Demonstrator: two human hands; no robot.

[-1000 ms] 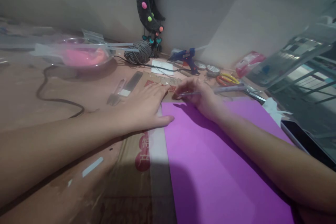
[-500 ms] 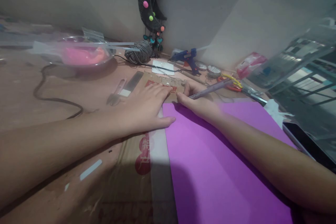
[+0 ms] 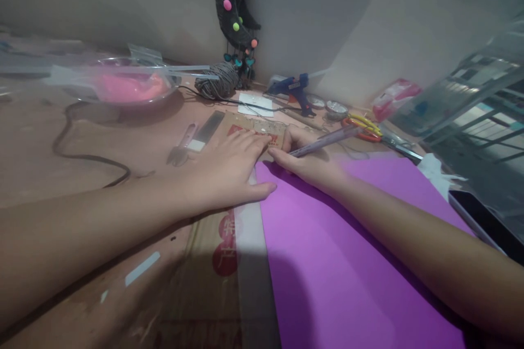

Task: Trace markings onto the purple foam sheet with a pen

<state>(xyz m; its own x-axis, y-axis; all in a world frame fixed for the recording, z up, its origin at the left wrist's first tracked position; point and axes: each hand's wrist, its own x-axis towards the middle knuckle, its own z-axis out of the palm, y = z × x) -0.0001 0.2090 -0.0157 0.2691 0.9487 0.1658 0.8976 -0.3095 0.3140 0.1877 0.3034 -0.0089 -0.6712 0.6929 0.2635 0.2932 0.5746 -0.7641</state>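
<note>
My left hand (image 3: 233, 169) lies flat with its fingers spread over the cardboard (image 3: 213, 251), and its thumb rests on the left edge of the purple sheet (image 3: 339, 251). A strip of white paper (image 3: 250, 234) shows between the cardboard and that sheet. My right hand (image 3: 307, 161) is closed around a slim pale purple pen (image 3: 323, 142) in a writing grip, at the sheet's far left corner. The pen slants up to the right; its tip is hidden behind my fingers.
Beyond my hands are a blue glue gun (image 3: 297, 87), grey yarn (image 3: 216, 80) and scissors with yellow and orange handles (image 3: 362, 125). A metal ruler or blade (image 3: 208, 128) lies left of my fingers. A phone (image 3: 487, 223) sits at right, a bowl with pink material (image 3: 126, 84) at far left.
My right hand has turned and closed its fingers round the pen, which went from lying nearly level to slanting upward. My left hand has stayed in place on the cardboard and sheet.
</note>
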